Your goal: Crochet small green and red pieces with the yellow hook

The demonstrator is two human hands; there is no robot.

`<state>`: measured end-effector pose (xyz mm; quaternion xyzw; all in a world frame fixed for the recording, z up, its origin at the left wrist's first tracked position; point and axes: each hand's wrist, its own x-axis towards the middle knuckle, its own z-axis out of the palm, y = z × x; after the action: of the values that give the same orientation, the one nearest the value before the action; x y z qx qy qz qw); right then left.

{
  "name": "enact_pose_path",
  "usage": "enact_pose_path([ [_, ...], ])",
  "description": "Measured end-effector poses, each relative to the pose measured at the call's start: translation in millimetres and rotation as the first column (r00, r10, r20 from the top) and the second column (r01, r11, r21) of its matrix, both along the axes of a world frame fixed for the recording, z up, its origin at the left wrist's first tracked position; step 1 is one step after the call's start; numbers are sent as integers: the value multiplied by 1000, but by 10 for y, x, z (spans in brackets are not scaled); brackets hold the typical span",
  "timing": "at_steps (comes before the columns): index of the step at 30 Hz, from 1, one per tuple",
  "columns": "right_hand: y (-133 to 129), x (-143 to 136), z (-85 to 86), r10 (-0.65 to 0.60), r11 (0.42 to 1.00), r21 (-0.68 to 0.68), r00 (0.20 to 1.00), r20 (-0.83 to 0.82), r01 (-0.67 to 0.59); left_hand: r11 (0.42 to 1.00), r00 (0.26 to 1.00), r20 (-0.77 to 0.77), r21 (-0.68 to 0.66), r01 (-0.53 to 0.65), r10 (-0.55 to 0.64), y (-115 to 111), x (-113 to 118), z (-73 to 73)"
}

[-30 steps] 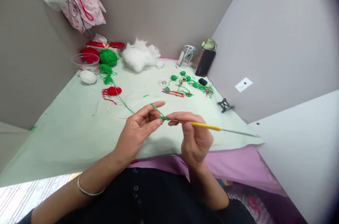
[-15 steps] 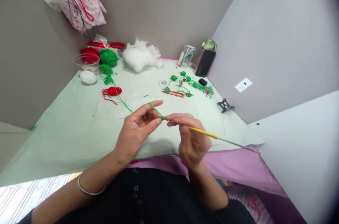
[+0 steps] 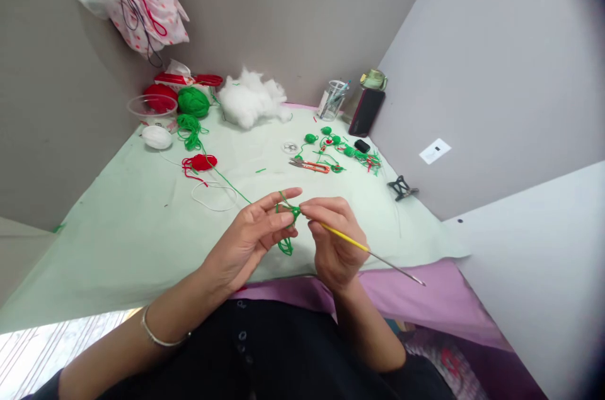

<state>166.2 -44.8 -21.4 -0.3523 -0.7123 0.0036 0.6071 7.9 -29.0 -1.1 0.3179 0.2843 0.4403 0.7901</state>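
Between thumb and fingers, my left hand (image 3: 255,228) pinches a small piece of green crochet (image 3: 295,213), with a green strand looped over the raised index finger. A loose green loop hangs below those fingers. My right hand (image 3: 336,241) grips a crochet hook (image 3: 347,237) with a yellow handle; its far metal end points down to the right. The hook's working tip meets the crochet piece but is hidden by fingers and yarn. From my left hand the green yarn (image 3: 225,181) runs back to a loose green tangle (image 3: 190,133) on the table.
Green and red yarn balls (image 3: 193,102) stand at the back left beside a clear tub (image 3: 152,111). White stuffing (image 3: 253,99) lies at the back. Orange thread snips (image 3: 309,165) and small green crocheted pieces (image 3: 348,152) lie right of centre. A phone (image 3: 367,113) leans near the right wall.
My left hand has turned and shifted right, bringing the green piece and hanging loop into view. The hook's far end has swung down and left.
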Motion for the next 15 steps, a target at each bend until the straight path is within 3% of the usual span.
enact_pose_path([
  [4, -59, -21, 77, -55, 998, -6, 997, 46, 55, 961, 972, -149, 238, -143, 182, -15, -14, -15],
  [8, -120, -37, 85, -45, 997, -56, 999, -17, 44, 893, 932, -213, 410, -186, 292, 9, -40, -52],
  [11, -125, -35, 90, -5, 993, -114, 987, -162, -14, 885, 925, -235, 431, -175, 297, 35, -63, -65],
  [15, -77, -39, 87, 53, 981, -156, 926, -373, -119, 916, 947, -206, 370, -157, 246, 44, -69, -19],
])
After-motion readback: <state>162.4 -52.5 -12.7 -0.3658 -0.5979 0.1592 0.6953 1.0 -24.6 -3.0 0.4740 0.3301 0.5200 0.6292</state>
